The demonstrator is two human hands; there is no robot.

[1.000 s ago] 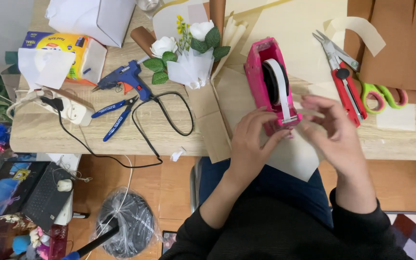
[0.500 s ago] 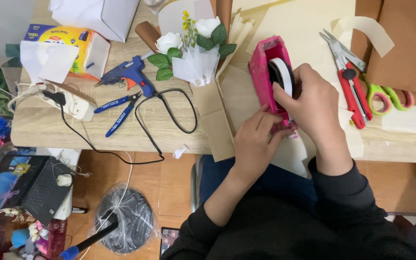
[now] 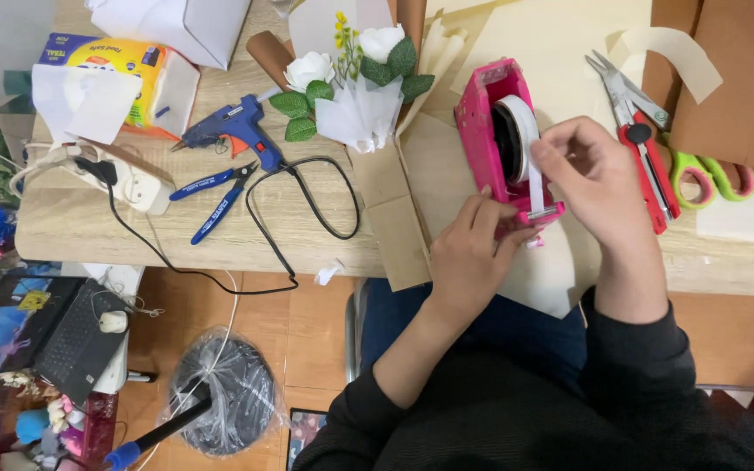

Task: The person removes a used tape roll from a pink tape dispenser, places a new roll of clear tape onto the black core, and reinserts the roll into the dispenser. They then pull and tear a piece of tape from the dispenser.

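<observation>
I'm steadying the pink tape dispenser (image 3: 492, 131) at centre frame with my left hand (image 3: 469, 253), while my right hand (image 3: 599, 179) is pinching the white tape strip (image 3: 536, 179); not torn off yet.

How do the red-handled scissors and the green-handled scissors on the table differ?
The red-handled scissors lie in full view, blades pointing away from the person; the green-handled scissors show mostly handles, their blades hidden under brown card. The red pair lies nearer the right hand; the green pair lies farther out. Both rest untouched on the table.
</observation>
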